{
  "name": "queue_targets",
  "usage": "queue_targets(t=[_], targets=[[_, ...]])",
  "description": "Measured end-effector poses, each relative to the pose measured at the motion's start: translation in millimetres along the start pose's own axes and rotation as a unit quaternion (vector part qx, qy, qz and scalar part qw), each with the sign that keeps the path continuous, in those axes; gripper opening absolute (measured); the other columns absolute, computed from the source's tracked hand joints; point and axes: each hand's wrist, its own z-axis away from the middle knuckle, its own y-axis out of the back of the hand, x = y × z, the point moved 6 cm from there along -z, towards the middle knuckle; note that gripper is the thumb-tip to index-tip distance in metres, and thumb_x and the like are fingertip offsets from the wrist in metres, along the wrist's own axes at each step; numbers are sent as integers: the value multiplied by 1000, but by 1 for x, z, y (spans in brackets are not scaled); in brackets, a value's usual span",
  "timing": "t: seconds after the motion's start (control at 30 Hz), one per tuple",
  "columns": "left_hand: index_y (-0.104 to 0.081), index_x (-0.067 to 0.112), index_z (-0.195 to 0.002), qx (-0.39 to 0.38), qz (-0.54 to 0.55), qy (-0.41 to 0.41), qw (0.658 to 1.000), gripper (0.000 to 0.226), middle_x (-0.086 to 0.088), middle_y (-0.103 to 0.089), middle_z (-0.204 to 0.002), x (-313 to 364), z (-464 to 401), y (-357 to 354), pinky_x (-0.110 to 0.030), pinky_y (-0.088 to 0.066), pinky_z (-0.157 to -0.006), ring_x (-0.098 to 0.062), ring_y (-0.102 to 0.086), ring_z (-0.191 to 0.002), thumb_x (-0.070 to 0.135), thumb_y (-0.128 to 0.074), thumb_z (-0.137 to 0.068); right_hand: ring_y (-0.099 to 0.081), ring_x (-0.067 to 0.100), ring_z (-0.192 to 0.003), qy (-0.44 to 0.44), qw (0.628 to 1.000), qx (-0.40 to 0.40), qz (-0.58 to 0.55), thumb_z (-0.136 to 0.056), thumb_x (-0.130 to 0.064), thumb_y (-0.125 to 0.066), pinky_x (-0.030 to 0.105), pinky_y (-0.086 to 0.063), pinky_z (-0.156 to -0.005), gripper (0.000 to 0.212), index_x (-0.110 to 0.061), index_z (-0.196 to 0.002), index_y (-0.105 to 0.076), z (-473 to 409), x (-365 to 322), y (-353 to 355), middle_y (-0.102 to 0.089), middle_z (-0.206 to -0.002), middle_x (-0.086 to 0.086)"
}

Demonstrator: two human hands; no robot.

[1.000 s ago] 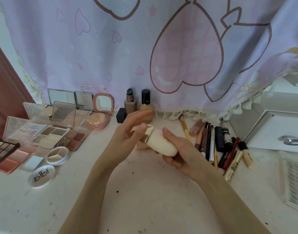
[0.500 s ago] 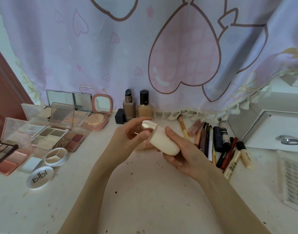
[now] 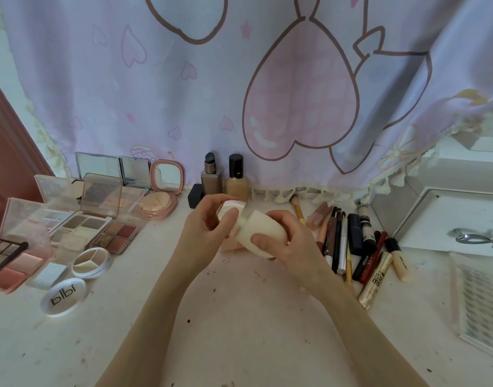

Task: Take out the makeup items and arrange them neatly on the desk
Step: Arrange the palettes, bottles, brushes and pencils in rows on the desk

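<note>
Above the middle of the desk [image 3: 239, 317] I hold a cream-white rounded bottle [image 3: 260, 231]. My right hand [image 3: 290, 241] grips its body from the right, thumb on its front. My left hand [image 3: 209, 233] grips the white cap [image 3: 231, 209] at the bottle's upper left end; the cap sits slightly apart from the body. Open eyeshadow and blush palettes [image 3: 80, 222] lie at the left. Two foundation bottles [image 3: 224, 177] stand at the back. A row of pencils, brushes and tubes [image 3: 348, 241] lies at the right.
A patterned curtain [image 3: 239, 93] hangs behind the desk. A white drawer unit [image 3: 449, 219] with a metal tool on it stands at the right, with a clear lash tray [image 3: 480, 308] in front. A round lid marked "blbl" [image 3: 63, 299] lies at front left.
The bottle has tilted and shifted a little, and my left hand has closed round its cap, which now shows a gap from the body. The view has moved slightly.
</note>
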Motion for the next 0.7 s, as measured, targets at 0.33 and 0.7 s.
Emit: queue_targets(t=[0.33,0.7], targets=[[-51,14,-100,136,114,84,981,15,-3,-60,-75,-25,-5,27,-16,-44,-53,-6,-51,-53,19,-59,-89,-58,6,-98,0,994,97,-56,-80,-18,-70,24,-54,-75,31,-28,-102,-50,-28,1,35,-57,-105,-11],[-54,14,-110,124,42,101,986,25,-3,-65,-94,-35,-8,25,-16,-53,-64,-5,-65,-73,14,-62,-86,-55,14,-95,-17,990,60,123,-80,-19,-71,30,-47,-82,33,-17,-105,-49,-89,18,34,-56,-102,-3]])
